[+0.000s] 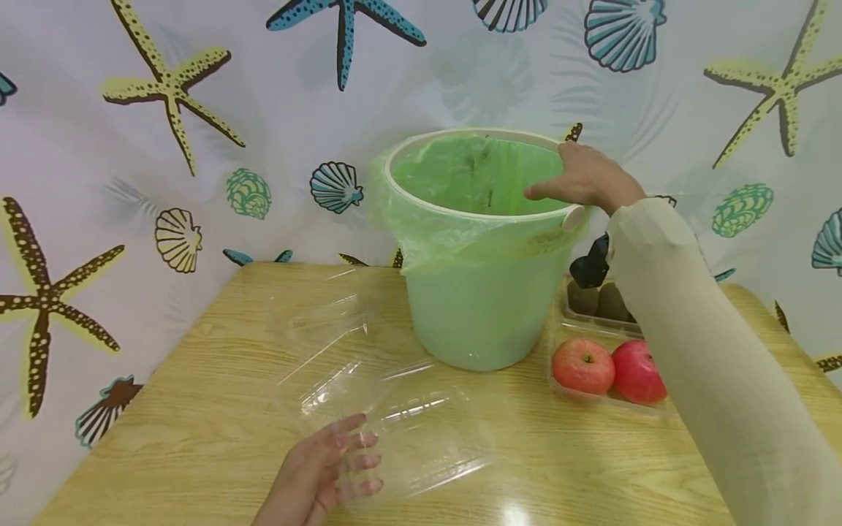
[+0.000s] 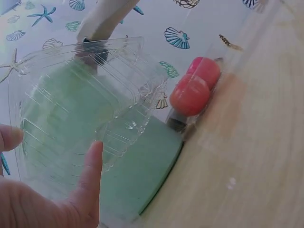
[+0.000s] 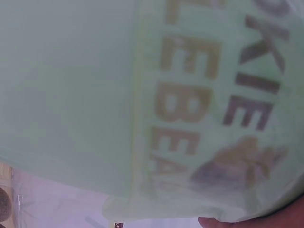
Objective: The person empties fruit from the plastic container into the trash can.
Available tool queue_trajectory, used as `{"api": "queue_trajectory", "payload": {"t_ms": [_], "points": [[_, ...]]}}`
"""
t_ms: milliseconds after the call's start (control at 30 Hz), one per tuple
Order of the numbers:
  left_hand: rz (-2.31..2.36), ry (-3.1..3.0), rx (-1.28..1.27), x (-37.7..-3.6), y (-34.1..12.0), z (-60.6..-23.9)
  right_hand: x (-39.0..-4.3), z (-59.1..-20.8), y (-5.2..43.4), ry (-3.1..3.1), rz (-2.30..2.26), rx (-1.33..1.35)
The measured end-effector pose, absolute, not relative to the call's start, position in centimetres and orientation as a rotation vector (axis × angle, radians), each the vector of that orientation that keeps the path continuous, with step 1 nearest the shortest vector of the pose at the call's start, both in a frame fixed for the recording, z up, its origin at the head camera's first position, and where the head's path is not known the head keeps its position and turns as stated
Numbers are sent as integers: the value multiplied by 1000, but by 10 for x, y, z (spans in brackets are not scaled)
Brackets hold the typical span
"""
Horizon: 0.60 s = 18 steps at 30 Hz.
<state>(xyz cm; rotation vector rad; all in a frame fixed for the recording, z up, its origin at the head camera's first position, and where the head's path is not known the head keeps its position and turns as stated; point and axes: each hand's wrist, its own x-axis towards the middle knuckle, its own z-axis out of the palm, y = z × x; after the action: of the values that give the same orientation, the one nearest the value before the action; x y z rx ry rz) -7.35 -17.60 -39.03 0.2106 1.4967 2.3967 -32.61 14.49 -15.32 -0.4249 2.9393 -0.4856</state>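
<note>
A clear plastic clamshell container (image 1: 421, 438), its two halves spread apart, is in my left hand (image 1: 322, 467) at the front of the table. In the left wrist view, fingers and thumb hold the container (image 2: 71, 104) by its near side. A pale green trash bin (image 1: 480, 307) stands at the back, lined with a thin green bag (image 1: 447, 234) folded over its white rim. My right hand (image 1: 588, 175) grips that rim on the right, thumb over the opening. The right wrist view shows lettering on the bin (image 3: 190, 95) through the bag, with fingers low at the edge.
Right of the bin, a clear tray (image 1: 559, 329) holds red apples (image 1: 583, 367) and, behind them, brown round fruit (image 1: 612, 301). The right forearm crosses over part of it. A patterned cloth (image 1: 276, 109) with starfish and shells hangs behind the wooden table (image 1: 184, 394).
</note>
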Motion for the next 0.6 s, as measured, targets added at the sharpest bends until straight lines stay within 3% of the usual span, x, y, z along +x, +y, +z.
{"api": "queue_trajectory", "payload": {"t_ms": [233,600], "points": [[2293,1503,23,-68,-161,-403,-325,-153,146,2943,-491,-424],[2279,1644,-276,-78,-172,-407,-325,-154,146,2945,-482,-431]]}}
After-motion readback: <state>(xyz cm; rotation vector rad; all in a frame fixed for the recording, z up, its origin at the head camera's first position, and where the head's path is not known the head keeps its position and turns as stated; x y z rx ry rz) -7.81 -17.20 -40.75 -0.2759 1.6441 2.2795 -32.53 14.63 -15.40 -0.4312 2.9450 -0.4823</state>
